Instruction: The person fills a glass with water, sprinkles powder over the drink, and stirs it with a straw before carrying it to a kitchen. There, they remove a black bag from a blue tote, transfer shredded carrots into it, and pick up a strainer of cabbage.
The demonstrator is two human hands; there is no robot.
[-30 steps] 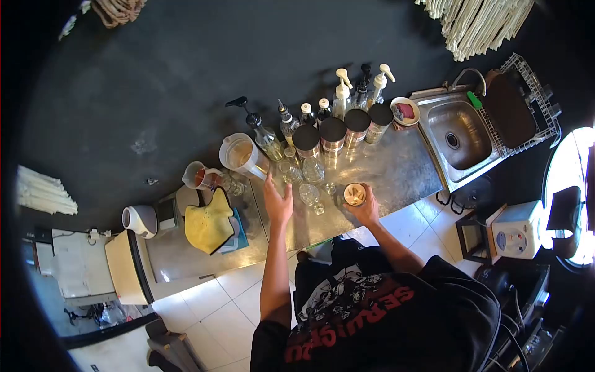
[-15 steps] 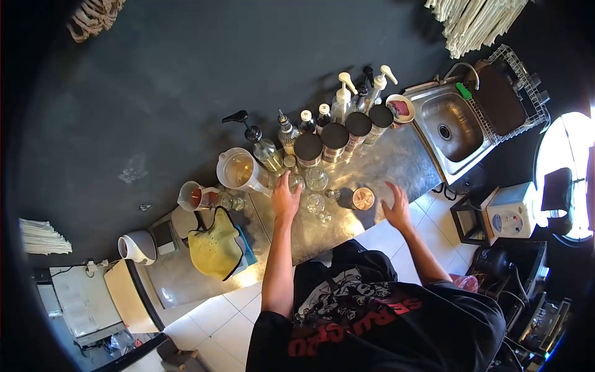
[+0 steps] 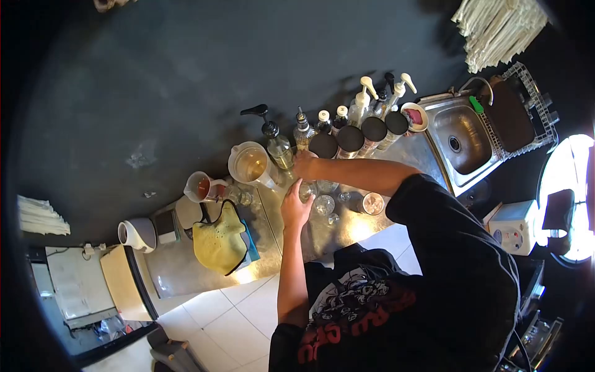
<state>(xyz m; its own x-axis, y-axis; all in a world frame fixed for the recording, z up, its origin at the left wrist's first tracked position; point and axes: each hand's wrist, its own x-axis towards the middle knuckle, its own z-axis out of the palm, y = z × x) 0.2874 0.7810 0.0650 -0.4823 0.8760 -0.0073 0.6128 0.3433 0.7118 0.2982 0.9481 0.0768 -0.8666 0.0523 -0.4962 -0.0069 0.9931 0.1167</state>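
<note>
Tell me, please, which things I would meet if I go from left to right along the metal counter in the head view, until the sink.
White rounded device → jug with red contents → large pitcher → left hand → glass of iced drink → sink.

"See how that right forearm (image 3: 369,173) cuts across in front of the body?"

"Yes, elbow bent, and the right hand (image 3: 305,165) is just beyond the left hand (image 3: 296,208)."

"Are they touching?"

"Can't tell from here, they're that close. The right fingers look curled, but I can't see them well."

"And the left forearm (image 3: 293,266)?"

"Reaching nearly straight out from the body, fingers pointing forward, wrist hardly bent."
</note>
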